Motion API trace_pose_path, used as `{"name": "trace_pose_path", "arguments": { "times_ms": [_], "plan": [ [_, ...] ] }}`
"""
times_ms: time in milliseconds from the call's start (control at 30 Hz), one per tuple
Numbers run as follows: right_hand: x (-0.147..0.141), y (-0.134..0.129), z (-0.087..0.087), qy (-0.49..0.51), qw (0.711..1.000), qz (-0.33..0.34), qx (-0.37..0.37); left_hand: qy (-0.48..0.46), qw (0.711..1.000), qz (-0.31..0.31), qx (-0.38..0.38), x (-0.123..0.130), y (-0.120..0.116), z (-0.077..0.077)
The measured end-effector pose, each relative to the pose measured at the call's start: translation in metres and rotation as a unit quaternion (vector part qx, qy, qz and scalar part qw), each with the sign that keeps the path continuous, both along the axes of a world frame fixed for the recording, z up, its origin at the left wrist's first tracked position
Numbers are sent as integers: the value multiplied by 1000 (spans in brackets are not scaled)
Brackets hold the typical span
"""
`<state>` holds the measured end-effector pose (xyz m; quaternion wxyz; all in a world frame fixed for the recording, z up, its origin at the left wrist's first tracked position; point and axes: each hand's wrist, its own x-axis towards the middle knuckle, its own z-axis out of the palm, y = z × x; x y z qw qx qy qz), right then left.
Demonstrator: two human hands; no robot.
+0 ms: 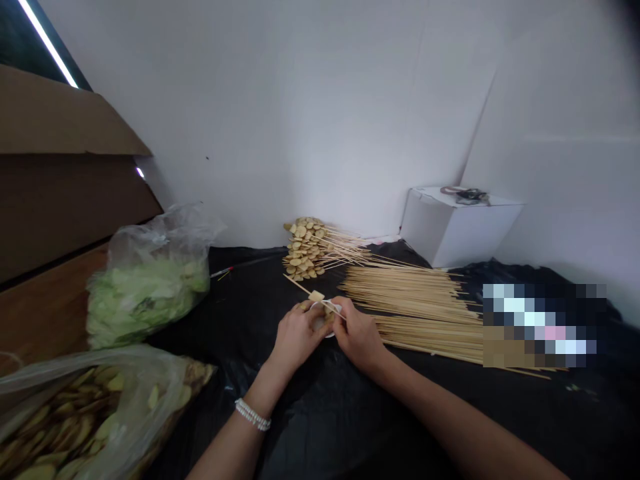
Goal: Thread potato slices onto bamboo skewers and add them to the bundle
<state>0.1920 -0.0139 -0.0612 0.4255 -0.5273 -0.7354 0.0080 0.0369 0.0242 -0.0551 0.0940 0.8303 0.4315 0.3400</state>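
Note:
My right hand (359, 333) is closed on a thin wooden skewer (297, 285), which points up and to the left. A small pale block (317, 296) sits partway along the skewer. Just below it is a small white bowl (320, 324), partly covered by both hands, with yellowish pieces showing at its rim. My left hand (296, 337) is curled at the bowl's left side, thumb and fingers bent in over it. Whatever lies between those fingers is hidden. A bracelet of white beads (253, 415) circles the left wrist.
Bare skewers (410, 293) lie in two heaps to the right. Skewered slices (305, 247) are piled behind my hands. At left are a bag of pale green leaves (145, 300) and an open bag of brownish slices (75, 420). A white box (440, 230) stands back right.

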Motion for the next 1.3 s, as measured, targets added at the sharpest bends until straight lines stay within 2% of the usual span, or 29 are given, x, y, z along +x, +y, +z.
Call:
{"name": "trace_pose_path", "arguments": {
  "times_ms": [200, 267, 533, 633, 700, 833, 933, 1067, 1133, 1300],
  "plan": [
    [-1, 0, -2, -25, 999, 2, -24, -157, 981, -30, -107, 2, -3, 0],
    [0, 0, -1, -10, 1000, 3, -24, -180, 975, -42, -121, 4, -5, 2],
    [1, -1, 8, 76, 996, -1, -39, -231, 970, -43, -57, 10, -6, 8],
    [3, 0, 13, 133, 989, -7, -61, -281, 958, -28, -43, 13, -13, 14],
    [5, 1, 15, 171, 983, -15, -71, -351, 934, -9, -58, 13, -17, 19],
    [5, 1, 16, 229, 967, -11, -114, -506, 853, 33, -125, 9, -9, 20],
    [1, -1, 14, 255, 952, 26, -169, -562, 806, 63, -175, 2, 8, 10],
    [-7, -5, 13, 264, 936, 78, -218, -640, 721, 65, -257, -6, 24, -7],
    [-8, -6, 13, 270, 933, 91, -220, -651, 699, 50, -291, -9, 28, -12],
    [-3, -5, 15, 255, 933, 121, -223, -653, 674, 30, -345, -15, 30, -14]
  ]
}}
